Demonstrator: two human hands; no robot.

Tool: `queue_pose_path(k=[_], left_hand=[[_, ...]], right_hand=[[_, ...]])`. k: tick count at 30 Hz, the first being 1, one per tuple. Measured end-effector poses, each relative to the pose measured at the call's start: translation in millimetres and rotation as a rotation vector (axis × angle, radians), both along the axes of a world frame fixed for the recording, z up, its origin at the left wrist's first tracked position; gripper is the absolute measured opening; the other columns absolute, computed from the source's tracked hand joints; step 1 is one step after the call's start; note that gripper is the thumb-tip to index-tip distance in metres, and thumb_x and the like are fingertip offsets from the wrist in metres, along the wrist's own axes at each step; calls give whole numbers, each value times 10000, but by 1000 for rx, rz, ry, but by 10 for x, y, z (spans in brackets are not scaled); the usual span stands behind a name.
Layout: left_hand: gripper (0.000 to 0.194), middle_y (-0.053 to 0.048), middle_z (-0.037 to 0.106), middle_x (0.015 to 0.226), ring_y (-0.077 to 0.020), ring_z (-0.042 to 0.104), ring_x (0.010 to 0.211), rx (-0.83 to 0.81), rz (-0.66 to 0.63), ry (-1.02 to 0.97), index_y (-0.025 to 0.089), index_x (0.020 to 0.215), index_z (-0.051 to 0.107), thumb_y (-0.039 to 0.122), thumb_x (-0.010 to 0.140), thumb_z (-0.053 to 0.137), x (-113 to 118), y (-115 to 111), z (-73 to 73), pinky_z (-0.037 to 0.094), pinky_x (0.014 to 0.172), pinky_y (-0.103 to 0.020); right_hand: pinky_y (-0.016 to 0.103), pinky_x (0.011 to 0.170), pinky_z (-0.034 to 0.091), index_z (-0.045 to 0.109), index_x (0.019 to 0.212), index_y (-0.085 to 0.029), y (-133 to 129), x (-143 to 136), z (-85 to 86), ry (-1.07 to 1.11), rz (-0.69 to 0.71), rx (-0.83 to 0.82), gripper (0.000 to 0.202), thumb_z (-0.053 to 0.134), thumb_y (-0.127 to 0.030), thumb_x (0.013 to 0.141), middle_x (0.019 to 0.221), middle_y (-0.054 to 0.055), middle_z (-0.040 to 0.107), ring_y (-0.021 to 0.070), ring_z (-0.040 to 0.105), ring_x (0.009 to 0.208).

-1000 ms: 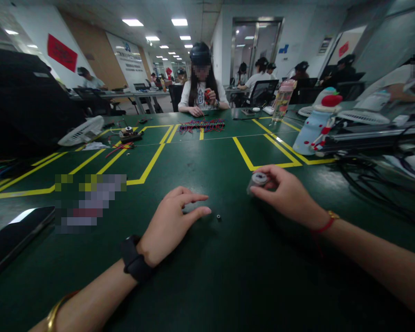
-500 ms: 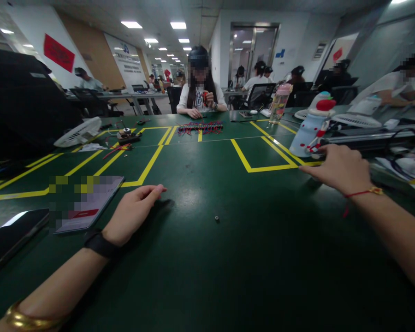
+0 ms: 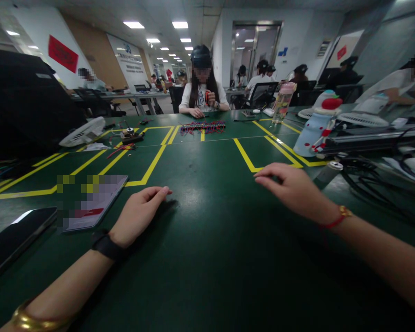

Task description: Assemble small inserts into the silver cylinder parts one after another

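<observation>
My left hand [image 3: 138, 214] rests on the green table [image 3: 207, 267], right of a tablet-like slab [image 3: 105, 203]. Its thumb is pressed against curled fingers, and anything inside is hidden. Over the table at right, my right hand [image 3: 292, 191] has thumb and index finger brought together in a pinch. Whatever sits between those fingertips, if anything, is too small to make out. Just behind the right hand is a grey cylinder [image 3: 327, 174] with a metal end, partly covered by it.
Black cables [image 3: 370, 191] lie at right, near a blue snowman-shaped bottle [image 3: 314, 131]. A dark phone [image 3: 19, 242] is at far left. Across the table, a person [image 3: 202, 90] sits behind a row of coloured wires [image 3: 203, 127]. Yellow tape [image 3: 154, 163] marks the tabletop.
My right hand has moved left, away from the bottle, uncovering the cylinder and cables. The small metal ring on the table between my hands is no longer visible. My left hand stays put.
</observation>
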State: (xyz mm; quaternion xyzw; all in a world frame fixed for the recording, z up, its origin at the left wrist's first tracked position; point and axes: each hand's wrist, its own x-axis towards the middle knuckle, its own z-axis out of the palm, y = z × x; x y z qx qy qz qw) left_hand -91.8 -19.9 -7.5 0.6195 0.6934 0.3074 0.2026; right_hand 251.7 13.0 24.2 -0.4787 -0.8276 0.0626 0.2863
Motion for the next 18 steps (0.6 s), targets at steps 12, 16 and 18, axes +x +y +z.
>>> queue_pose_path(k=[12, 16, 18], left_hand=[[439, -30, 703, 946, -232, 622, 837, -41, -40, -20, 242, 992, 692, 575, 813, 468, -6, -13, -4, 434, 700, -322], [433, -29, 701, 958, -230, 619, 848, -49, -39, -16, 246, 987, 692, 574, 816, 467, -12, -11, -10, 433, 712, -323], [427, -28, 699, 966, -225, 616, 863, -57, -43, -15, 243, 985, 692, 569, 818, 470, -9, -12, -1, 428, 720, -317]], right_hand=[[296, 688, 367, 709, 933, -229, 376, 1757, 187, -321, -834, -195, 358, 587, -507, 744, 878, 79, 678, 177, 549, 770], [285, 689, 370, 704, 946, -239, 390, 1748, 161, -305, -892, -151, 368, 564, -520, 753, 889, 57, 679, 181, 553, 784], [279, 695, 375, 702, 955, -222, 396, 1755, 164, -275, -900, -171, 378, 562, -512, 756, 888, 57, 680, 180, 562, 779]])
